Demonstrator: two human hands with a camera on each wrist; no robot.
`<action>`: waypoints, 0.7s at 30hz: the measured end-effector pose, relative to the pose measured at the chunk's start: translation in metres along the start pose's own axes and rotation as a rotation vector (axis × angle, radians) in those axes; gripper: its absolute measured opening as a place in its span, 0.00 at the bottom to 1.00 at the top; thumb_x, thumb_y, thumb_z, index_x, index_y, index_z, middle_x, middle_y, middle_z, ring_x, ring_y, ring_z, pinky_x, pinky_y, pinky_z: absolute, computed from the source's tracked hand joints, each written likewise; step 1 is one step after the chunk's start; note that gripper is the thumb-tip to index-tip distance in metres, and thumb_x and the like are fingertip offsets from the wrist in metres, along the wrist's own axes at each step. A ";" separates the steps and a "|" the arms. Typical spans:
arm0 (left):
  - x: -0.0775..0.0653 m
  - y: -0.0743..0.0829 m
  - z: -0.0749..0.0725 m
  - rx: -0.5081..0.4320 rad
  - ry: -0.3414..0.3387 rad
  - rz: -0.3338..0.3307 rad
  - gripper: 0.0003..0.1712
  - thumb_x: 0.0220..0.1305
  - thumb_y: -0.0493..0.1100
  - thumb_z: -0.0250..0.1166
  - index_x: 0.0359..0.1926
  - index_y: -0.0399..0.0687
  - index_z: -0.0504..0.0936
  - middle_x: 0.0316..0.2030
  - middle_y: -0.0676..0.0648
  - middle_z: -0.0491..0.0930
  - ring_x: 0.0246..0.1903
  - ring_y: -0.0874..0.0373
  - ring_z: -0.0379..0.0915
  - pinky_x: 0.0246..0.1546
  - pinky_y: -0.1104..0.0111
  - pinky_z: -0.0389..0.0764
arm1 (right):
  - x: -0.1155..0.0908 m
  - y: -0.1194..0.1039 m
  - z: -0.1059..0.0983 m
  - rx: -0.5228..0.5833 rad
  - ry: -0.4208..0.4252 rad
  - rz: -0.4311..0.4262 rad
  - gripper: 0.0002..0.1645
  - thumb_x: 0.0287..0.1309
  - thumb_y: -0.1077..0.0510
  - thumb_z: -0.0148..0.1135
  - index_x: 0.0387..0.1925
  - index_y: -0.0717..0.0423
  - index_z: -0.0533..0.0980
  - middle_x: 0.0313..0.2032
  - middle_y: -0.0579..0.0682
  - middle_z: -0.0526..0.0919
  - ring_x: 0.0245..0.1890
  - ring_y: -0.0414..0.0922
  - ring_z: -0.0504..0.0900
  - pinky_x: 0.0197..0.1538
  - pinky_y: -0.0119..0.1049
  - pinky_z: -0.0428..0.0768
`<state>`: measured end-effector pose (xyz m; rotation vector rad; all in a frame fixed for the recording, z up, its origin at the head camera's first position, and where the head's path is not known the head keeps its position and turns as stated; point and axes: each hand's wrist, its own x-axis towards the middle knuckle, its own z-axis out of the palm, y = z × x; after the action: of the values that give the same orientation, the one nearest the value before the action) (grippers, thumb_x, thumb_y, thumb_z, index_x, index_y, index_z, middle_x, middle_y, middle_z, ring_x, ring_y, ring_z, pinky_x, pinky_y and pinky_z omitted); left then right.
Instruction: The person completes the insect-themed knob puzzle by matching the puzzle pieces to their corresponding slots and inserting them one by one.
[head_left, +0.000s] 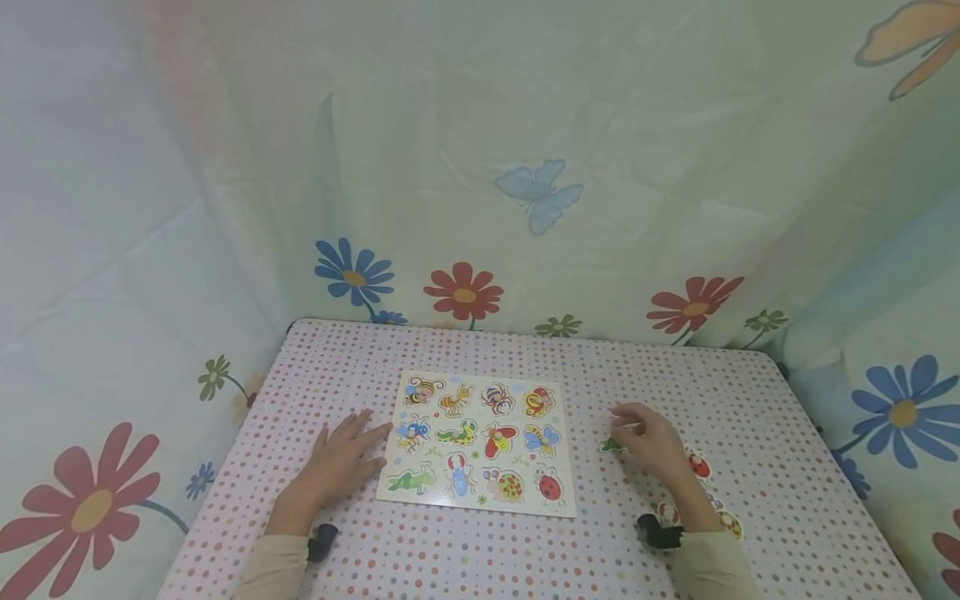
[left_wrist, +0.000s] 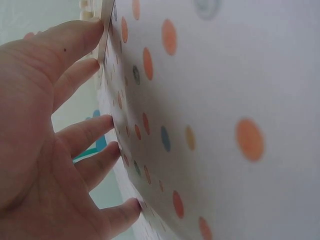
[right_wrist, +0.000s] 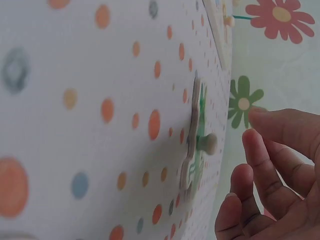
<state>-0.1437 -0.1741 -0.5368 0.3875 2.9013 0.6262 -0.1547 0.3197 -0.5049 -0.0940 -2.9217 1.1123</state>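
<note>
An insect puzzle board (head_left: 480,510) lies in the middle of the table. My left hand (head_left: 341,460) rests spread at its left side, fingertips on the dotted cover (left_wrist: 215,125) and the thumb right at the board's edge. Right of the board, a green puzzle piece (head_left: 611,446) lies flat with its round wooden knob (right_wrist: 207,144) facing up. My right hand (head_left: 651,442) hovers close over this piece. In the right wrist view, its loosely bent fingers (right_wrist: 257,150) are apart from the knob and hold nothing.
A ladybug piece (head_left: 699,465) and several other insect pieces (head_left: 730,523) lie beside and partly under my right forearm. Black wrist cameras (head_left: 660,532) sit on both wrists. A flower-printed curtain (head_left: 465,208) stands behind the table's far edge.
</note>
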 end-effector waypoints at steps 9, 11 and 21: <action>0.001 0.000 0.001 -0.003 -0.008 -0.014 0.32 0.70 0.52 0.63 0.73 0.59 0.69 0.76 0.40 0.53 0.75 0.38 0.43 0.70 0.34 0.37 | -0.003 0.012 -0.003 -0.021 -0.020 0.088 0.22 0.63 0.61 0.65 0.57 0.63 0.75 0.47 0.62 0.82 0.45 0.57 0.79 0.37 0.43 0.82; 0.001 0.000 0.001 -0.004 -0.010 -0.018 0.32 0.70 0.52 0.63 0.73 0.59 0.69 0.76 0.40 0.53 0.75 0.38 0.43 0.70 0.35 0.37 | -0.003 0.013 -0.003 -0.028 -0.028 0.097 0.22 0.62 0.62 0.66 0.56 0.63 0.75 0.46 0.62 0.83 0.44 0.56 0.80 0.36 0.42 0.83; 0.001 0.001 0.000 -0.001 -0.010 -0.017 0.32 0.70 0.52 0.63 0.73 0.59 0.69 0.76 0.40 0.53 0.75 0.38 0.43 0.70 0.34 0.37 | -0.003 0.013 -0.002 -0.017 -0.065 0.121 0.22 0.62 0.62 0.66 0.56 0.64 0.75 0.47 0.62 0.82 0.44 0.57 0.80 0.41 0.50 0.82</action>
<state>-0.1445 -0.1731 -0.5368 0.3646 2.8912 0.6216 -0.1510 0.3303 -0.5120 -0.2418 -3.0197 1.1262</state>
